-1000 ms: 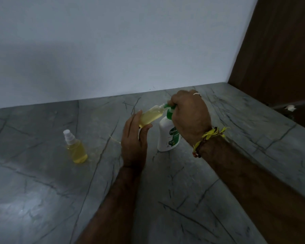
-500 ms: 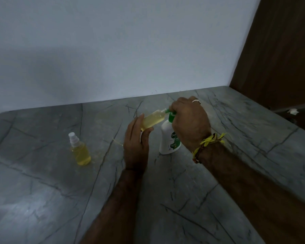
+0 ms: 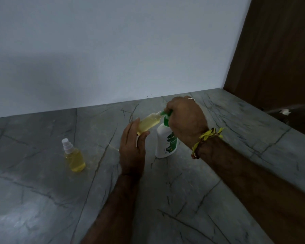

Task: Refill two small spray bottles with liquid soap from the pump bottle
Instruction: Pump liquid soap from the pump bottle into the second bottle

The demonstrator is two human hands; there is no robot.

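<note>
My left hand point(image 3: 131, 152) holds a small clear spray bottle point(image 3: 149, 123) of yellow liquid, tilted with its open neck against the green nozzle of the pump bottle. The white pump bottle point(image 3: 165, 143) with a green label stands upright on the grey marble counter point(image 3: 183, 199). My right hand point(image 3: 185, 118) is closed over its green pump head from above. A second small spray bottle point(image 3: 74, 156), capped in white and holding yellow liquid, stands alone to the left.
A white wall runs behind the counter. A brown wooden panel point(image 3: 275, 50) rises at the right, with a dark gap and a small white object point(image 3: 285, 111) beyond the counter's right edge.
The view has tilted slightly, so everything sits lower in the frame. Both hands keep the same hold on the tilted spray bottle and the pump head.
</note>
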